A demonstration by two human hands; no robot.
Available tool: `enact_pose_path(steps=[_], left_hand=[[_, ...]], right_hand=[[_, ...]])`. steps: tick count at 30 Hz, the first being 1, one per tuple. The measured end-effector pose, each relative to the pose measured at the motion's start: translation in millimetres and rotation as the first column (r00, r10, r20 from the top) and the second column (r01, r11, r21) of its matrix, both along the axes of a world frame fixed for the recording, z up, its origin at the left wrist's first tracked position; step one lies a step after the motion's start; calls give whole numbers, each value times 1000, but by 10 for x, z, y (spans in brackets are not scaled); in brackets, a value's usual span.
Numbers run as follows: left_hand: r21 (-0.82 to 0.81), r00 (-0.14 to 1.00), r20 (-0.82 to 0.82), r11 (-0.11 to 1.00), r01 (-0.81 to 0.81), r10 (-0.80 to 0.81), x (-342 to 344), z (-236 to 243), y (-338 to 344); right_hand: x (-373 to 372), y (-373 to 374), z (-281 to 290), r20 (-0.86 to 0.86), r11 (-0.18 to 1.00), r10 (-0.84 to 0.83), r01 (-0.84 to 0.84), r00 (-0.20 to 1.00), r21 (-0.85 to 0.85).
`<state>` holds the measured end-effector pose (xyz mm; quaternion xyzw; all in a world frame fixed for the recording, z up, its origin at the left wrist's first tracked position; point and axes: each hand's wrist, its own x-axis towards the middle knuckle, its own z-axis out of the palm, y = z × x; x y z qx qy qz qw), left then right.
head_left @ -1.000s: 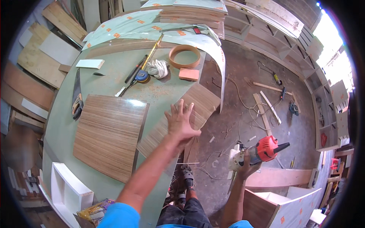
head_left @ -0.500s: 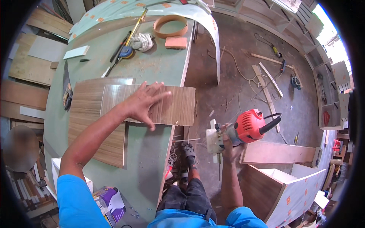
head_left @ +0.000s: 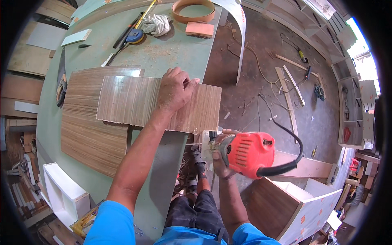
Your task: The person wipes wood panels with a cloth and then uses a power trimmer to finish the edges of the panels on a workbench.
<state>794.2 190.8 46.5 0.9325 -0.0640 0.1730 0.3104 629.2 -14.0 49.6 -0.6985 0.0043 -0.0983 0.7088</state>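
Two hands: left hand (head_left: 174, 89) flat on veneer panel (head_left: 134, 102); right hand (head_left: 218, 157) grips red router (head_left: 245, 153).

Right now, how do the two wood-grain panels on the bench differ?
The upper panel lies across the lower panel and juts past the bench edge; the lower panel lies wholly on the bench. The left hand presses on the upper panel; nothing touches the lower. The lower panel looks darker. Both have striped veneer.

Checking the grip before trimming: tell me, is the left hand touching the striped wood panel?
Touching. The head view shows the left hand pressed flat on the striped wood panel.
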Motion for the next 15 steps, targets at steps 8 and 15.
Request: enact_pose_path(steps=[8, 15], left_hand=[[-28, 1000, -15, 999, -21, 21, 0, 13, 60], [-37, 1000, -15, 999, 8, -9, 25, 18, 61]], right_hand=[[135, 203, 81, -216, 987, -59, 88, 975, 131], [303, 144, 0, 78, 975, -12, 29, 997, -219]])
